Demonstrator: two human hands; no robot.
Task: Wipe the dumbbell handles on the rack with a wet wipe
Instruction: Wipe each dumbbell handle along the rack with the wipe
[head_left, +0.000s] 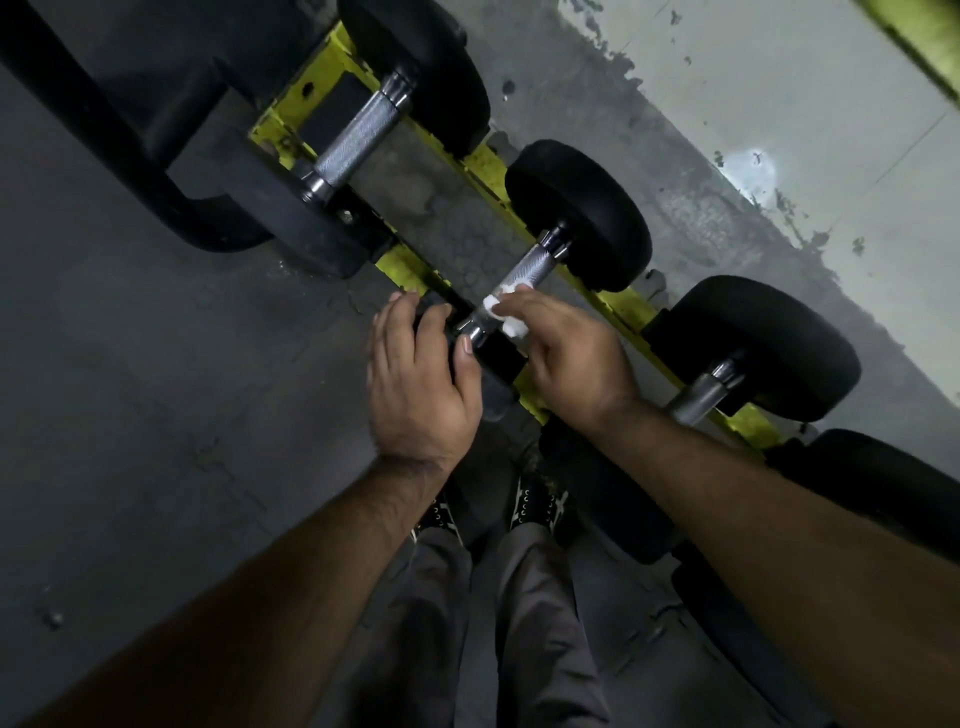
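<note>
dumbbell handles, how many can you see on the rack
3: upper-left handle bare; middle handle under the right hand with the wet wipe; right handle partly behind the forearm. More may be hidden lower right.

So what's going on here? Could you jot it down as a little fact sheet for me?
activity: wiping a dumbbell handle
being wiped: middle knurled steel dumbbell handle
cloth: crumpled white wet wipe, pressed on that handle
right hand: grip closed around the wipe
left hand: resting on the near black weight end, steadying it
support: yellow metal rack rail
other handles: one upper left, one lower right, neither touched
</note>
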